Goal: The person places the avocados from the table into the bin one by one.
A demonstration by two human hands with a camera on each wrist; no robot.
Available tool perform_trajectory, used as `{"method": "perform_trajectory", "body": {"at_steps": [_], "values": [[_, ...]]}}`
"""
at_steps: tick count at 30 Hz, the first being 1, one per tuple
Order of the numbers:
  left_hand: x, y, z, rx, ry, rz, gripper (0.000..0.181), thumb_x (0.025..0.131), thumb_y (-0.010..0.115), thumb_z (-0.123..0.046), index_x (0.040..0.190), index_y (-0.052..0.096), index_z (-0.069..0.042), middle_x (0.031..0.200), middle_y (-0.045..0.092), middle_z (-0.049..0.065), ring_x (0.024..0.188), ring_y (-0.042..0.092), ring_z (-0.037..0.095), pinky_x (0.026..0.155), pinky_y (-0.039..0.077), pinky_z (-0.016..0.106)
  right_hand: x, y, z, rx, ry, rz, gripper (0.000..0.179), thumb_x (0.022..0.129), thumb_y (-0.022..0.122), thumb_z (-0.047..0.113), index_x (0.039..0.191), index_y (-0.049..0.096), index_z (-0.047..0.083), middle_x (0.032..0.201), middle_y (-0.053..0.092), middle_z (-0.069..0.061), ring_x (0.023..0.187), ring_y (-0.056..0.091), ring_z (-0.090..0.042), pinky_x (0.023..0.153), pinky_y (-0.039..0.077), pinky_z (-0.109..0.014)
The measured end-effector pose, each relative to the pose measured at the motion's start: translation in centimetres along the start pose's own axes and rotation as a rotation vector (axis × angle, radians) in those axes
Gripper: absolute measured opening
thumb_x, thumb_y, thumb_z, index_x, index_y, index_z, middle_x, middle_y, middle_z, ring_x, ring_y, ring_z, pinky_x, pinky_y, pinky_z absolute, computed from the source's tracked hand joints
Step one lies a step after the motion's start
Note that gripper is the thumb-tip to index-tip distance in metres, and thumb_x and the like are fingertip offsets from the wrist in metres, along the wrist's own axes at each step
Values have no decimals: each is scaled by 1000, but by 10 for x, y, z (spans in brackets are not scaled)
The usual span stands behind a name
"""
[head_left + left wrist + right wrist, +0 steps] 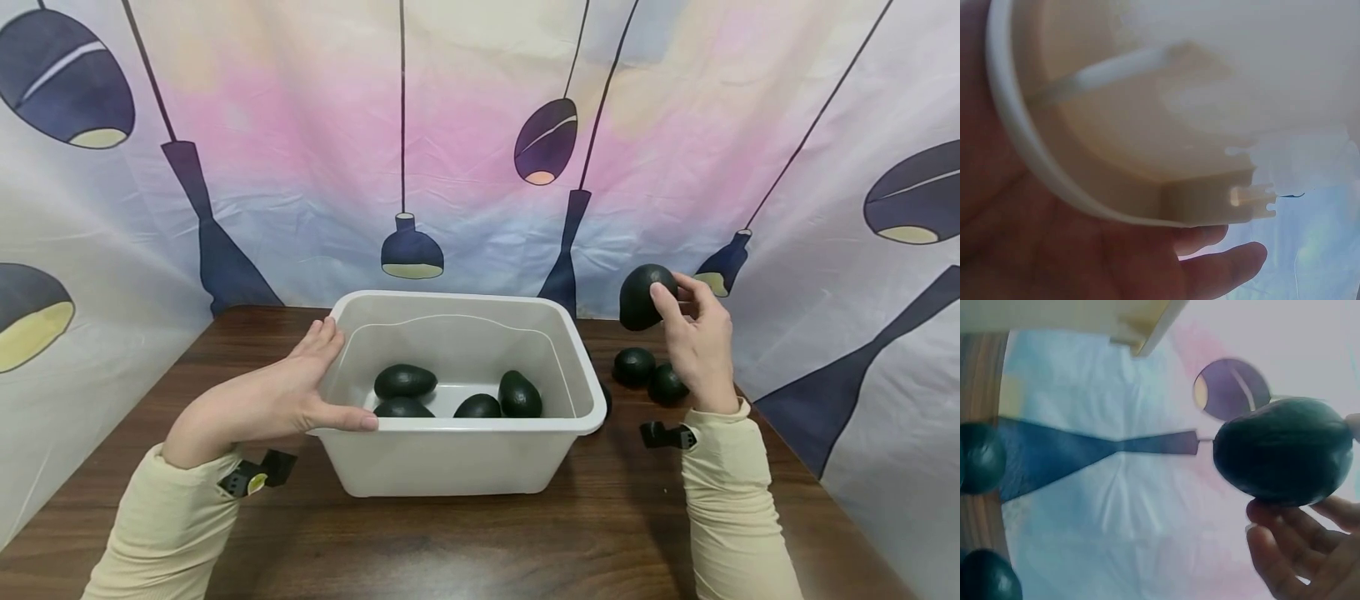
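Observation:
A dark green avocado (642,297) is pinched between the thumb and fingers of my right hand (701,337), raised above the table to the right of the bin. In the right wrist view the same avocado (1282,452) appears whole, with fingertips beneath it. My left hand (277,400) rests against the left end of a white plastic bin (450,458), its fingers extended along the rim and its thumb lying over the front edge. The left wrist view shows the bin's rim (1041,169) against the palm. Several avocados (406,381) lie inside the bin; its front wall partly hides some.
Below my right hand, two avocados (633,367) sit on the brown wooden table (450,550). Another avocado (606,402) is mostly hidden behind the bin's right side. A cloth backdrop (315,167) printed with lamps hangs behind and beside the table.

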State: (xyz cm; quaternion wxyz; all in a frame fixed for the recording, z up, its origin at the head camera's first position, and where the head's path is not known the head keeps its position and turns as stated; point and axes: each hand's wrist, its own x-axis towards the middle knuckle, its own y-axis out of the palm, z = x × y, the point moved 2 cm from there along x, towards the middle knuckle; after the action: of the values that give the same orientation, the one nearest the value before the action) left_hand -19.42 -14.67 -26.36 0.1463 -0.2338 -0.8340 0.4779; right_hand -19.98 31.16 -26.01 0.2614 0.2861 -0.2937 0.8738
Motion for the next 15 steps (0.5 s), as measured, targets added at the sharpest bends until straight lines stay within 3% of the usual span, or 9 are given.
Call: {"method": "perform_trajectory", "body": {"at_steps": [7, 15], "values": [[0, 0, 0, 5, 0, 1, 125, 76, 73, -62, 152, 4, 9, 157, -8, 30, 144, -13, 42, 110, 10, 63, -6, 3, 25, 98, -154, 85, 41, 96, 63, 26, 136, 58, 22, 118, 63, -6, 99, 58, -6, 75, 44, -22], [0, 1, 1, 3, -5, 3, 125, 75, 73, -62, 151, 4, 11, 157, -9, 30, 144, -12, 42, 110, 10, 63, -13, 11, 38, 171, -294, 165, 44, 94, 63, 10, 137, 57, 13, 119, 61, -9, 97, 60, -9, 74, 47, -19]]}}
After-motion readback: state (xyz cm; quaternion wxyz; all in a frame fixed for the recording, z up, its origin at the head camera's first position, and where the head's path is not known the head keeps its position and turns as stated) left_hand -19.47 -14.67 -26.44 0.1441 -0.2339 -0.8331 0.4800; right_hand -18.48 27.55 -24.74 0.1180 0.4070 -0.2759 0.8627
